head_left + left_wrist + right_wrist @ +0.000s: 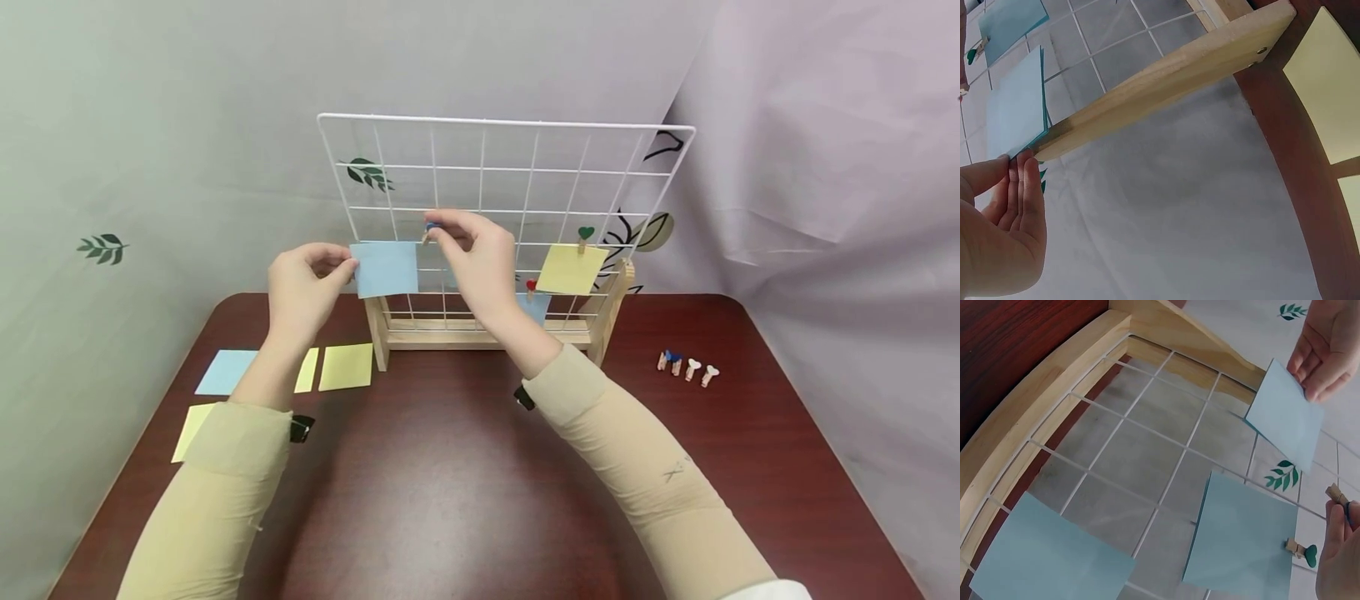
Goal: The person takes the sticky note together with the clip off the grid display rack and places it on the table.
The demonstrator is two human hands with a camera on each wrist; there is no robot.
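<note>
My left hand [303,287] pinches the left edge of a light blue sticky note [386,269], holding it up at the left side of a white wire grid [483,170]. My right hand [483,267] has a small wooden clothespin [1337,494] with a blue heart between thumb and fingers, just right of the note's top corner. Below that hand, in the right wrist view, another blue note [1241,537] hangs from a green-heart clothespin [1302,551]. In the head view the right hand mostly hides it.
A yellow note [572,271] and a lower blue note [534,308] hang on the grid's right half. The grid stands in a wooden frame [487,337]. Blue notes [225,372] and yellow notes [346,367] lie on the table's left; several clothespins [692,369] lie at right.
</note>
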